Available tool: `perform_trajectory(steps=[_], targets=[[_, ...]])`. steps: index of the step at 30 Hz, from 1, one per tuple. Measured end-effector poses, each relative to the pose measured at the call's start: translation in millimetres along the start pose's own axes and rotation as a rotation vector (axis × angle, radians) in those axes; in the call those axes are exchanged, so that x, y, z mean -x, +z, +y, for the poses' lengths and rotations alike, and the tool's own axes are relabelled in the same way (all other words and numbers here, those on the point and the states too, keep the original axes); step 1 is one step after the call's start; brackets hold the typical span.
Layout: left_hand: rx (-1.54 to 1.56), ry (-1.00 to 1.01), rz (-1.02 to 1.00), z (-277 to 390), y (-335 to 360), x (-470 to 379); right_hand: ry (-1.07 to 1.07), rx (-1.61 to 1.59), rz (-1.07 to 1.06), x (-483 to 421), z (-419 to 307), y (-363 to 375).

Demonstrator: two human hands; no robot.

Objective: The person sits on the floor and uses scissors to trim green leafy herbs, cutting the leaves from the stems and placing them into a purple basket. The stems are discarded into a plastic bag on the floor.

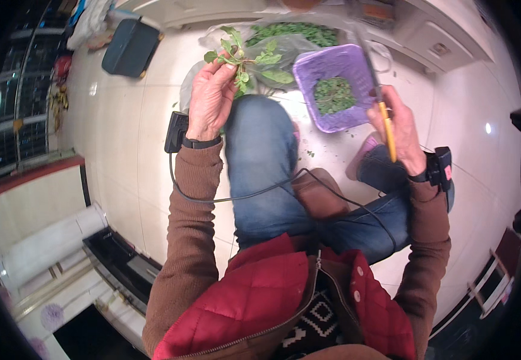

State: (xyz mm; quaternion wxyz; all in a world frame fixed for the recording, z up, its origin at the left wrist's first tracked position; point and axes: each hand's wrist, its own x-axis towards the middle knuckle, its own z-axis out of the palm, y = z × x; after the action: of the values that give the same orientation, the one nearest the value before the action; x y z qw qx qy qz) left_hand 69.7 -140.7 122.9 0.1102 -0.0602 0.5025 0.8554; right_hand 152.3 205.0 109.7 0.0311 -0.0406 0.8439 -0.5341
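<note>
My left hand [213, 99] pinches a small leafy green plant [267, 58] between thumb and fingers, its leaves spreading out to both sides. My right hand [400, 126] grips a knife [387, 132] by its yellow handle, with the blurred blade pointing away from me. Between the hands, nearer the right one, a purple plastic basket [303, 85] stands on the floor with a heap of small greens [334, 95] at its bottom. Beyond my left hand lies a clear plastic bag [283, 54] with more leafy greens [296, 33].
A dark bin-like container [131, 47] stands on the tiled floor [121, 117] at far left. White cabinets [436, 40] line the far side. A black cable [238, 198] runs between my wrist devices across my jeans. Leaf scraps [310, 154] lie near the basket.
</note>
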Motion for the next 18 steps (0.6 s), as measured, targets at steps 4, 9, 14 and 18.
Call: perform_trajectory(steps=[4,9,14,18], targets=[[-0.089,0.104,-0.042,-20,59,-17,-0.025,-0.209,-0.313,26,-21,-11],[-0.24,0.177,-0.009,-50,98,-25,0.2,-0.269,-0.505,46,-23,-5],[-0.276,0.189,-0.06,-67,109,-25,0.11,-0.134,-0.483,42,-9,-5],[-0.373,0.225,-0.05,-73,115,-25,0.136,-0.245,-0.44,40,-10,-5]])
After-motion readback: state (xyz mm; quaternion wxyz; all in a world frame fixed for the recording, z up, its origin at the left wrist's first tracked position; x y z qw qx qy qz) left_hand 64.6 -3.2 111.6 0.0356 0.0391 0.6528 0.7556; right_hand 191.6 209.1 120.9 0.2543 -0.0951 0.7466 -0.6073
